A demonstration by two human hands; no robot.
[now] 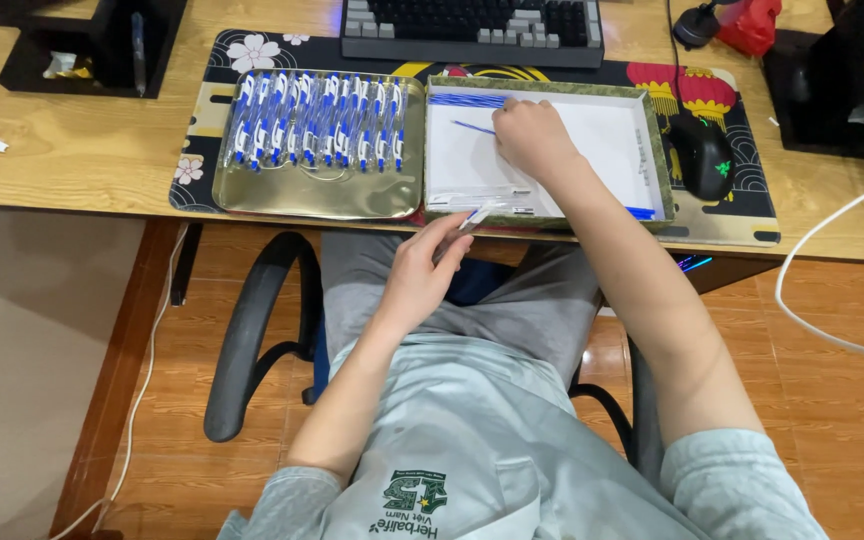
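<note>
My left hand (422, 270) is raised in front of the desk edge and grips a clear pen barrel (474, 218) by its lower end. My right hand (532, 135) reaches into a white-lined box with a green rim (654, 150), fingers bent down on a thin blue refill (474, 127). A row of blue refills (467, 100) lies along the box's top left edge. Clear barrels (482, 200) lie along its near edge. To the left, a gold tray (302, 195) holds several assembled blue-and-white pens (317, 125) in rows.
A dark keyboard (472, 30) sits behind the box and tray on a patterned desk mat (742, 215). A black mouse (704, 155) lies right of the box. A black organiser (92, 45) stands far left; a white cable (822, 240) hangs at right. Chair armrest (242, 340) below.
</note>
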